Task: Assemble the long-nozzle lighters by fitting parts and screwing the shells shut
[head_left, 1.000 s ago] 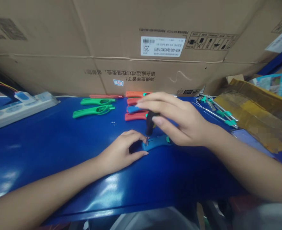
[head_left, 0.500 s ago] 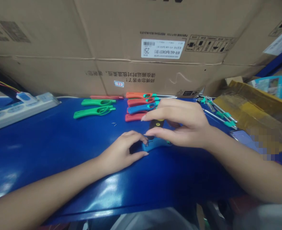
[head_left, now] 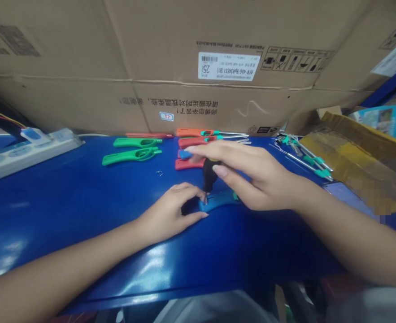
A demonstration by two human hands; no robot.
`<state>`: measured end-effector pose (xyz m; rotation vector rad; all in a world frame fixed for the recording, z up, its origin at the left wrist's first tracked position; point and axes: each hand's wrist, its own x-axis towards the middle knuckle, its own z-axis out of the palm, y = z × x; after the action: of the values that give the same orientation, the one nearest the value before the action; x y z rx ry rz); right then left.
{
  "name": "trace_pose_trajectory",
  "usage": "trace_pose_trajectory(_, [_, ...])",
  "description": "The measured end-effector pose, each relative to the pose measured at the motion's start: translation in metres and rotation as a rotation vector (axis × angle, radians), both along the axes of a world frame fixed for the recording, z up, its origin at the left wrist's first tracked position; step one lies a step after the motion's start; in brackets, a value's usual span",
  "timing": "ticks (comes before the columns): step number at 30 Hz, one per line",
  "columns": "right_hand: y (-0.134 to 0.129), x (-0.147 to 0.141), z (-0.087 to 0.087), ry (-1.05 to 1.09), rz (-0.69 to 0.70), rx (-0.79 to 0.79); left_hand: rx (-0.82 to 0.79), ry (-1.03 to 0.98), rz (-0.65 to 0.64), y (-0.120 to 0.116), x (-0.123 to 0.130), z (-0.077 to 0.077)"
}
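Note:
A blue gas lighter lies across the table in front of me. At its left end is my left hand, its forefinger on the far side by the screwdriver tip and its thumb on the near side. My right hand holds a short black-and-yellow screwdriver nearly upright, its tip down at the lighter's left end. Whether a screw sits under the tip is hidden. Several orange, red and blue lighters lie behind my right hand, among them an orange lighter and a red lighter.
Two green lighter casings and a red casing lie at the back left. Small screws are scattered near them. A white power strip is at far left. Metal lighter tubes, a phone and a taped carton occupy the right; cardboard stands behind.
The screwdriver's handle has tilted and shifted slightly left, and my right fingers have loosened and straightened along it. More of the blue lighter shows. My left hand has stayed in place.

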<state>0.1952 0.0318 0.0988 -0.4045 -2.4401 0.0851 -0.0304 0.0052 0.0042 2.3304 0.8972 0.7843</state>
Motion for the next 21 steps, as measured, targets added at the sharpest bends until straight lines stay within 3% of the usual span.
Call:
trace_pose_trajectory(2, [0.000, -0.001, 0.000, 0.046, 0.013, 0.001, -0.012, 0.003, -0.002, 0.000, 0.000, 0.000])
trace_pose_trajectory(6, [0.001, 0.000, -0.002, 0.037, -0.092, 0.186, -0.018, -0.004, -0.005, 0.000, 0.000, 0.000])
trace_pose_trajectory(11, [0.000, -0.001, -0.002, 0.068, -0.003, 0.029, -0.016, -0.001, 0.004, 0.000, 0.000, 0.000])
trace_pose_trajectory(15, [0.000, -0.001, -0.005, 0.064, -0.086, 0.237, -0.010, -0.001, 0.004, -0.001, 0.000, 0.000])
trace_pose_trajectory(19, [0.003, -0.004, -0.009, 0.064, -0.042, 0.027, -0.030, -0.002, 0.003, -0.001, 0.001, 0.002])
trace_pose_trajectory(21, [0.005, -0.005, -0.011, 0.115, -0.027, -0.001, -0.034, -0.003, 0.009, -0.001, 0.001, 0.003])
